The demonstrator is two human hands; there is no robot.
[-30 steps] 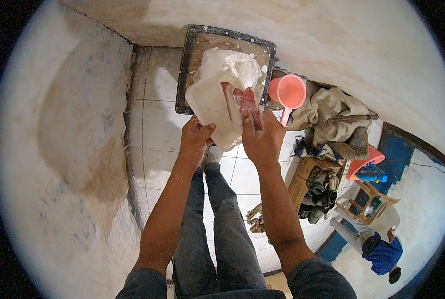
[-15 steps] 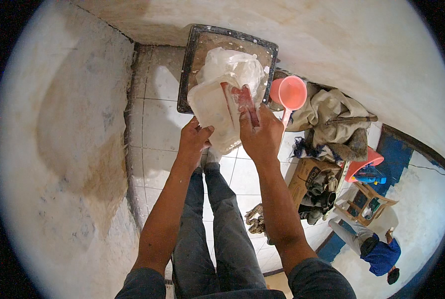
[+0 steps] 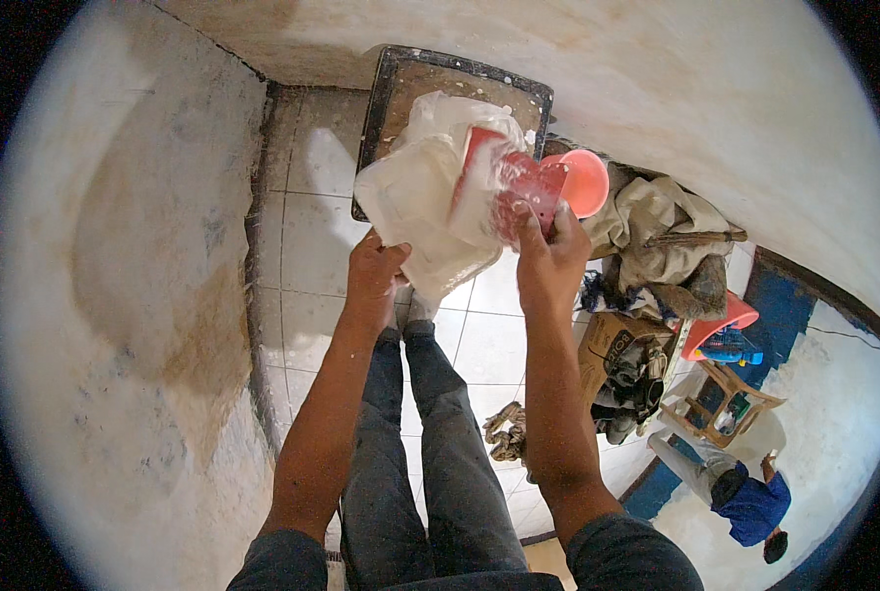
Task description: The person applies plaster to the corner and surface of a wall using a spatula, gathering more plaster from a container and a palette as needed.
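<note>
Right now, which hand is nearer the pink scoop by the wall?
Right. The right hand grips the red tool just below the pink scoop; the left hand is farther left, under the white bag.

both hands, left hand and right hand, tilt a white bucket over a dark tray.

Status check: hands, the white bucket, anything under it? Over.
Left hand has a grip on the white bucket, tipped over. Right hand holds a red scoop at its mouth. Dark tray on the floor below; pink cup beside.
</note>
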